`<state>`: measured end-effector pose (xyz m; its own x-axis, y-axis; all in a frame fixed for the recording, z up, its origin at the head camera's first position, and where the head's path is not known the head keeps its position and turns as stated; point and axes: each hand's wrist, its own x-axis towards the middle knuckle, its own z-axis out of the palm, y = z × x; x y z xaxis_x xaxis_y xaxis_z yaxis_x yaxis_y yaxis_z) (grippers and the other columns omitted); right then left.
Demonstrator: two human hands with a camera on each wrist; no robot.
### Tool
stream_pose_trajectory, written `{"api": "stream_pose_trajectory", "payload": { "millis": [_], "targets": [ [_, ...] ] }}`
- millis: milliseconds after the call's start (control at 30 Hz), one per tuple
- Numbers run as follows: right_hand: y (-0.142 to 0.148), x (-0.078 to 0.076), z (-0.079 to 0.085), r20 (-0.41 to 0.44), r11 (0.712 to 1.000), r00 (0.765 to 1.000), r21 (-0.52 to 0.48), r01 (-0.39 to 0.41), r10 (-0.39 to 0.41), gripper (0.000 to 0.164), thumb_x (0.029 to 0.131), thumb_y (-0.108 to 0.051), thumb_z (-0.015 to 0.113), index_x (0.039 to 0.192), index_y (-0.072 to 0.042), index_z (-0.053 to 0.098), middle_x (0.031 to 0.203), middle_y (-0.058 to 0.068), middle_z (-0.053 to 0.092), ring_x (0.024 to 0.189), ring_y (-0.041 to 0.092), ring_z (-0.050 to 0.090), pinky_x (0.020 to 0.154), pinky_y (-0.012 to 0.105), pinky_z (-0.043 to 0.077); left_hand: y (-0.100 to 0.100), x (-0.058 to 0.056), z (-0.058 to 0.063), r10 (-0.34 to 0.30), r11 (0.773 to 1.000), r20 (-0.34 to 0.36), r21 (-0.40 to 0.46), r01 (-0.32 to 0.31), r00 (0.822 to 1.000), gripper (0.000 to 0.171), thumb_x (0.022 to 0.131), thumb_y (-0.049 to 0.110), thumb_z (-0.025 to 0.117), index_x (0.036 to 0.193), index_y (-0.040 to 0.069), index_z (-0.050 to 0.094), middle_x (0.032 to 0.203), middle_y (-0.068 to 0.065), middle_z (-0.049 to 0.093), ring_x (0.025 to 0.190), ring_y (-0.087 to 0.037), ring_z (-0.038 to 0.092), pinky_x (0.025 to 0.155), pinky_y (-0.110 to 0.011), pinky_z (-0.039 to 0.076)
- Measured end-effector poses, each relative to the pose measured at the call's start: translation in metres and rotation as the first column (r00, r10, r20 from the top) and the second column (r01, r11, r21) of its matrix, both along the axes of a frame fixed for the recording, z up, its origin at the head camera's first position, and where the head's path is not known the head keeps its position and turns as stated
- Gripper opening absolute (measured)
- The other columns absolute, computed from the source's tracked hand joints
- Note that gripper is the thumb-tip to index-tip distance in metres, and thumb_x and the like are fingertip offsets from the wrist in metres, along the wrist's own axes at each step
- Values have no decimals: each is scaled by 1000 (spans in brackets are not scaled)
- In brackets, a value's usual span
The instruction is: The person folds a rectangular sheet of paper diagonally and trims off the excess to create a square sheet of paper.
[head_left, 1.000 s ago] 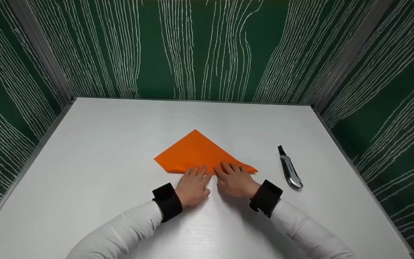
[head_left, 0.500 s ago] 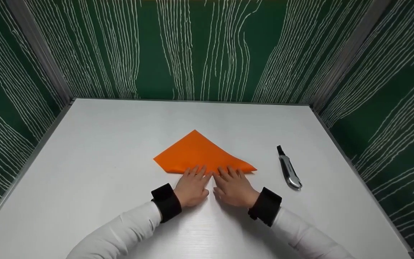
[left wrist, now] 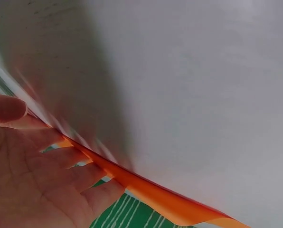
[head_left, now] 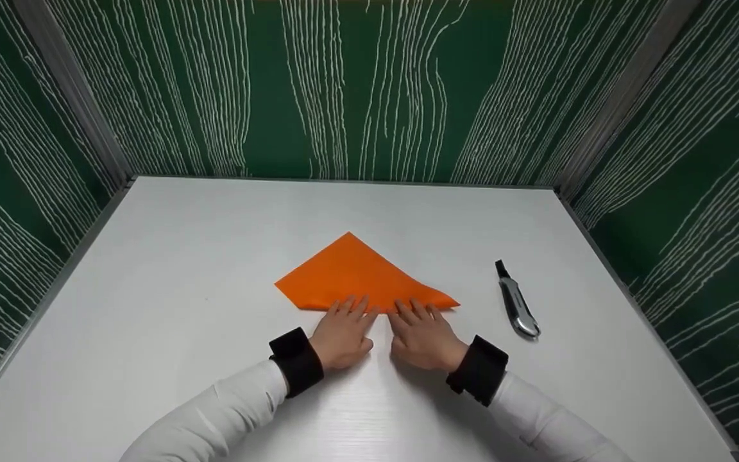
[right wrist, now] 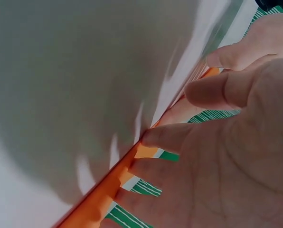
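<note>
A sheet of orange paper (head_left: 350,269), folded over with its near edge as a fold, lies on the white table (head_left: 203,244). My left hand (head_left: 340,337) rests its spread, straight fingers on the near fold, left of centre. Beside it, my right hand (head_left: 427,337) presses the same fold with extended fingertips. In the left wrist view the fingers (left wrist: 75,178) lie along the paper's curved edge (left wrist: 155,199). From the right wrist, the fingertips touch the orange fold (right wrist: 101,199), and the thumb is held off it. The paper's right corner lifts slightly in a soft curve.
A grey and black utility knife (head_left: 518,305) lies to the right of the paper. Green walls (head_left: 395,90) with white wavy lines enclose the table at the back and both sides. Black bands (head_left: 480,369) circle both wrists.
My right hand has drawn back toward me from its place farther up the paper, then shifted slightly right along the fold. The left hand has stayed in place.
</note>
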<state>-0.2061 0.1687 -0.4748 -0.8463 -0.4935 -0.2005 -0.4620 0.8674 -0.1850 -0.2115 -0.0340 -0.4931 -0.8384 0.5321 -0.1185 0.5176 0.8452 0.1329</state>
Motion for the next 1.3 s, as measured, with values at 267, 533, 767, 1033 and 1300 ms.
{"api": "stream_pose_trajectory", "payload": {
  "millis": [267, 533, 767, 1033, 1300],
  "targets": [
    [19, 6, 2, 3, 999, 999, -2, 42, -42, 55, 107, -23, 42, 156, 2, 39, 166, 23, 34, 156, 46, 27, 126, 66, 21, 0, 0, 0, 3, 1000, -2, -12, -3, 1000, 60, 105, 31, 46, 161, 14, 35, 169, -12, 32, 157, -33, 32, 128, -52, 28],
    [33, 11, 1, -7, 997, 997, -29, 75, -75, 55, 106, -22, 42, 154, 6, 40, 164, 26, 36, 155, 49, 28, 123, 70, 21, 1, 1, 2, -3, 1000, 11, -5, 3, 1000, 60, 105, 30, 45, 161, 14, 34, 169, -12, 31, 157, -34, 32, 128, -52, 28],
    [46, 13, 4, -6, 994, 994, -29, 106, -106, 54, 106, -21, 41, 151, 9, 43, 161, 28, 39, 153, 51, 30, 122, 71, 20, 0, 3, 5, -2, 999, 38, 37, 1, 999, 59, 103, 26, 44, 161, 11, 35, 169, -14, 31, 157, -36, 31, 128, -54, 27],
    [60, 16, 4, 0, 986, 987, -17, 163, -163, 55, 105, -21, 41, 150, 11, 42, 162, 30, 36, 149, 55, 32, 120, 74, 20, -1, 2, 6, -8, 999, 41, 33, 6, 999, 59, 104, 26, 43, 161, 11, 35, 170, -14, 31, 157, -35, 31, 128, -54, 27],
    [71, 18, 7, 14, 978, 978, 2, 209, -209, 56, 105, -21, 40, 149, 13, 41, 160, 34, 35, 147, 56, 35, 118, 75, 21, -1, 2, 6, -14, 1000, 39, 23, 13, 999, 59, 105, 27, 43, 161, 12, 34, 170, -14, 30, 157, -35, 30, 128, -53, 27]
  ]
}}
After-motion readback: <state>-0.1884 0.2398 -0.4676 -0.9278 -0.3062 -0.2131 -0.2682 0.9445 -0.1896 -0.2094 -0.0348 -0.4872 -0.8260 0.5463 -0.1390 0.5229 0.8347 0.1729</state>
